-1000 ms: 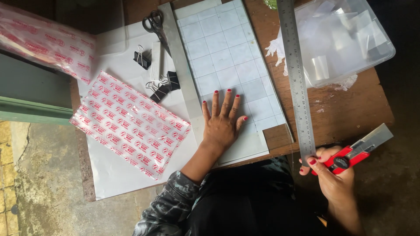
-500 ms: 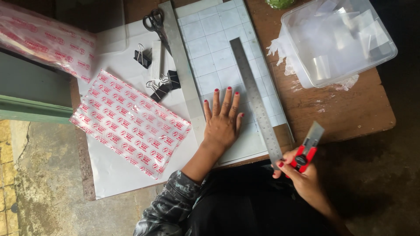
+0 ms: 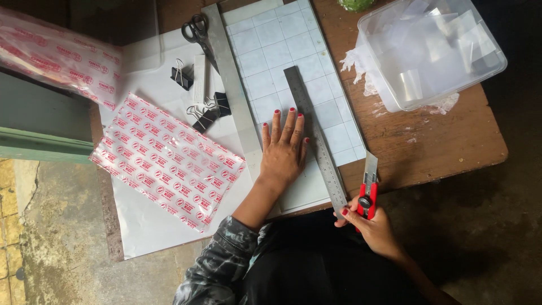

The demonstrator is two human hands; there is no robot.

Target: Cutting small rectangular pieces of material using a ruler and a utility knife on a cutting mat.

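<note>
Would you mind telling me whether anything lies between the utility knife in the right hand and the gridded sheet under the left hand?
Only the steel ruler: it lies slanted across the gridded sheet, beside the left hand, its near end at the right hand gripping the red utility knife. Nothing else is between.

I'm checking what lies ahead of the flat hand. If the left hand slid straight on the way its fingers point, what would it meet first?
The left hand points up the gridded cutting mat; the way looks free to its far edge, the steel ruler running alongside.
</note>
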